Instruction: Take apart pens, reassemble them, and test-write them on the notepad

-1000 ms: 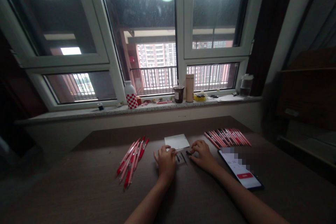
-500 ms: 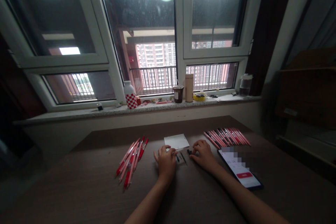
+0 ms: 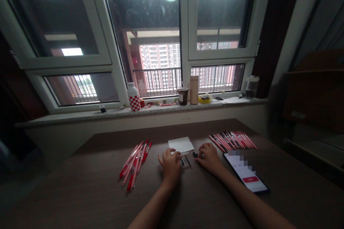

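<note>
My left hand point(image 3: 171, 166) rests on the brown table point(image 3: 88, 186) with its fingers bent and apart. Just right of its thumb lie a short dark pen part point(image 3: 182, 161) and a thin dark refill point(image 3: 188, 162). My right hand point(image 3: 209, 158) has its thumb and fingers closed around one end of a small black piece point(image 3: 195, 155), which looks like a pen cap. A white sheet of paper point(image 3: 180, 144) lies just beyond both hands. What is under my left palm stays hidden.
Left, red and pink pens point(image 3: 136, 166) lie in a loose pile. Right, a row of pink and black pens point(image 3: 233, 140) sits above a phone point(image 3: 245, 173). The windowsill point(image 3: 113, 115) bears a checkered bottle point(image 3: 134, 97), a cup point(image 3: 183, 96), a tan flask point(image 3: 194, 90) and yellow tape point(image 3: 204, 100).
My right hand and the black piece have shifted very slightly to the right. My left hand stays nearly still, and the pens, paper and phone lie as before.
</note>
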`<state>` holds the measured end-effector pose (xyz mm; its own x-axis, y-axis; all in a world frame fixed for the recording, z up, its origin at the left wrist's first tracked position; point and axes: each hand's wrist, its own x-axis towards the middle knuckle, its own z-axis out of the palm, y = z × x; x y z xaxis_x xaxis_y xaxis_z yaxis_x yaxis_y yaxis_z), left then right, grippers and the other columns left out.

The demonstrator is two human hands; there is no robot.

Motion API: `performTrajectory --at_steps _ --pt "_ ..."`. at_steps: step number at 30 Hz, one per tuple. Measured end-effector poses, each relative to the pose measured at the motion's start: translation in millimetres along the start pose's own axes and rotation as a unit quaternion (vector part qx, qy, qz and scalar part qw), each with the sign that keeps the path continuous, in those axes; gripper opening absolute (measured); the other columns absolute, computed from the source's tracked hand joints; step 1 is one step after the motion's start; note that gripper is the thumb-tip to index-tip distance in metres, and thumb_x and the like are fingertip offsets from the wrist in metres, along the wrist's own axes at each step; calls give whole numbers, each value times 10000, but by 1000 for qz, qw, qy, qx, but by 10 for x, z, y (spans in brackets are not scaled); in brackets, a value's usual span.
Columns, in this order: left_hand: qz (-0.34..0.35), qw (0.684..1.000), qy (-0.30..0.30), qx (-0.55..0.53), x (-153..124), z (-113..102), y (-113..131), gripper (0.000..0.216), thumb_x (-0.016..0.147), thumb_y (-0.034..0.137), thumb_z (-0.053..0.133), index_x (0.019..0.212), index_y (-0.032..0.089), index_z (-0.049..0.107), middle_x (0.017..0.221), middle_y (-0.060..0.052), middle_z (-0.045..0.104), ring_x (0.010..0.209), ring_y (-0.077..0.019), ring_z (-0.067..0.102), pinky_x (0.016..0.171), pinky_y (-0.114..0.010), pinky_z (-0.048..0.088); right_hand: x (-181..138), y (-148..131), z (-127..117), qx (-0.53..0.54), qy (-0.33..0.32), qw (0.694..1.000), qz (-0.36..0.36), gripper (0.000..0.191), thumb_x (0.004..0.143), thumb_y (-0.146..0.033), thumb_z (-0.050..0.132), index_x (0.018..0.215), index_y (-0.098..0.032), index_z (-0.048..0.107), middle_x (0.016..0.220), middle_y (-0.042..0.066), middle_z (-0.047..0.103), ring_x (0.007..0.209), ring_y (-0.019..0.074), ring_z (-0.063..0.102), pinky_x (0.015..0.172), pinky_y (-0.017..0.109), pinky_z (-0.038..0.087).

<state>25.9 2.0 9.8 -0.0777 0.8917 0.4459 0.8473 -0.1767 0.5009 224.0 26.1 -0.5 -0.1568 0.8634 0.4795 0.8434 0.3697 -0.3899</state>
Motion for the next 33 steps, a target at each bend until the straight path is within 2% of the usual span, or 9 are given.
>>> performTrajectory --at_steps 4,7,13,23,33 --pt "9 1000 -3 -6 -4 -4 3 157 823 272 557 888 283 700 1114 -36 593 1145 -228 468 1097 -562 111 7 -21 -19 27 11 1000 -7 153 673 -307 750 705 -206 640 929 62 596 1001 260 475 885 391 377" --pt "18 1000 -10 -10 -8 0 2 151 814 271 576 890 304 703 1115 -29 587 1147 -228 466 1096 -577 95 2 -59 -40 65 26 997 -44 106 725 -263 708 806 -214 661 966 61 591 1007 243 477 905 387 376" --pt "35 999 -15 -9 -10 32 -17 145 798 270 609 880 336 708 1127 -15 577 1156 -231 463 1088 -603 85 -24 -115 -26 93 12 991 -91 148 794 -257 660 935 -272 705 1035 63 586 1065 247 452 941 421 366" --pt "33 999 -19 -4 -10 24 -8 150 799 285 608 896 344 706 1131 -15 578 1164 -233 461 1088 -601 90 -33 -136 -21 106 8 989 -103 81 795 -232 655 812 -274 722 1016 47 605 1063 238 450 952 421 360" --pt "16 1000 -13 -7 1 -1 4 197 832 327 547 964 296 689 1117 -41 591 1136 -237 476 1090 -574 122 -27 -127 -14 90 8 993 -76 61 725 -190 687 678 -224 668 929 39 605 1032 234 455 943 406 349"
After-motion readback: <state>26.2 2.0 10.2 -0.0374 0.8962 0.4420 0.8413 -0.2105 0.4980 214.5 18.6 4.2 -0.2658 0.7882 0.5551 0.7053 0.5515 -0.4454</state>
